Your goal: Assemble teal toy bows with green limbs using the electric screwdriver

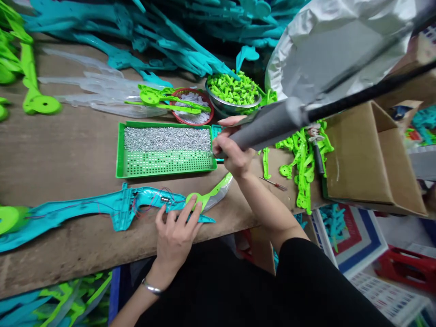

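My right hand (235, 152) is wrapped round a grey power screwdriver (269, 125), which slants up to the right. Its tip is near the right end of a green perforated tray (166, 165) filled partly with small silver screws (166, 137). My left hand (177, 231) lies with fingers stretched out over the right end of a long turquoise plastic shell (85, 204). Its fingertips touch a lime-green and clear blade piece (213, 195) at the round joint. Thin red wires and a small metal part (165, 200) show in the shell.
Behind the tray stand a red basket (209, 109) of pale pieces and a metal bowl (221, 106) of green-and-black parts. Clear blades (116, 86) and turquoise shells (95, 18) lie beyond. Right are green parts (303, 168), a small screwdriver (274, 183) and a cardboard box (361, 159).
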